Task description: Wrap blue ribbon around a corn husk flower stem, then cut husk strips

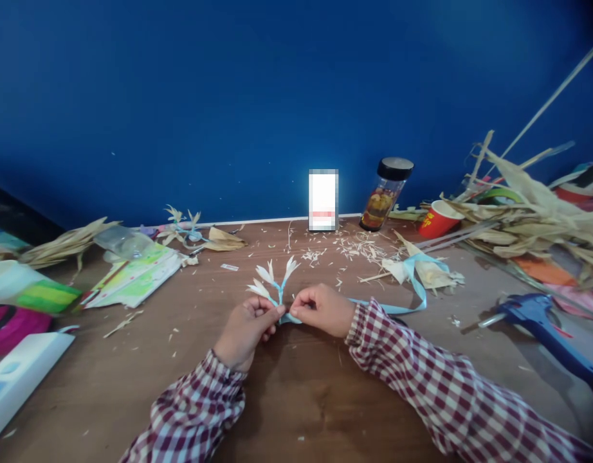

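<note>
Pinched in my left hand [251, 326] is the stem of a small corn-husk flower sprig [280, 286], its several pale heads fanning upward and its branches wrapped in light blue. My right hand [323, 310] is closed on a light blue ribbon [417, 289] right beside the stem. From there the ribbon passes behind my right wrist and loops over the table to the right, ending near a piece of dry husk [431, 273]. My fingertips cover the lower end of the stem.
Small husk scraps litter the brown table [320, 392]. At right lie a blue glue gun [542, 321], a red paper cup [438, 218] and a husk pile [513, 225]. A tea bottle [386, 193] leans behind. To the left are painted paper [142, 276] and a white power strip [26, 379].
</note>
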### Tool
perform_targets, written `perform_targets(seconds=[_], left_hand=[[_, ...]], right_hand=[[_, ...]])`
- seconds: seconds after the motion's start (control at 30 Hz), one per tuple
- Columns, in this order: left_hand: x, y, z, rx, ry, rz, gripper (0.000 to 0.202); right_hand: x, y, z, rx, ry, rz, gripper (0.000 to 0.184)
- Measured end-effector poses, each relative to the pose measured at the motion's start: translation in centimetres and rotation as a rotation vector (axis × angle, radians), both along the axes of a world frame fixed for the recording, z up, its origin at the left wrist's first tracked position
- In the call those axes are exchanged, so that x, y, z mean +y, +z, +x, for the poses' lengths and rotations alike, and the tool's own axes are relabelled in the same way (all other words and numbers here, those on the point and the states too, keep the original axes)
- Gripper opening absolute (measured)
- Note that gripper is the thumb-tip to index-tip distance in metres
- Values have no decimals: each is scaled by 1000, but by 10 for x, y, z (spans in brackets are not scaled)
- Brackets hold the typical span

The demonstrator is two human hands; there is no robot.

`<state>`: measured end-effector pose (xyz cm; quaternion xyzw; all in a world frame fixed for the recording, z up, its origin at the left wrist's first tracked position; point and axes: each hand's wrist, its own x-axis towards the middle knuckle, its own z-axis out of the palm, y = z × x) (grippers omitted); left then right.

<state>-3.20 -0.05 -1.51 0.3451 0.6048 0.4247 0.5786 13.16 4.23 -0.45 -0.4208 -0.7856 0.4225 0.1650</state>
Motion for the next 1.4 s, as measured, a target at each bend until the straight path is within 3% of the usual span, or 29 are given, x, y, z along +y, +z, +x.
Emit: perform_targets(seconds=[0.53,0.87,1.2,1.4], left_hand=[[3,-4,-11,20,-177,-44,27],[3,0,-6,41,-171,-61,32],[2,3,0,176,-177,-37,21],[2,6,2,116,-166,-49,26]], right_hand=[[-1,1,2,-16,19,-29,24],[-2,-1,3,-61,25,-103,22],[-7,-5,4,-60,21,-67,18],[-9,-6,2,-53,29,-41,17]])
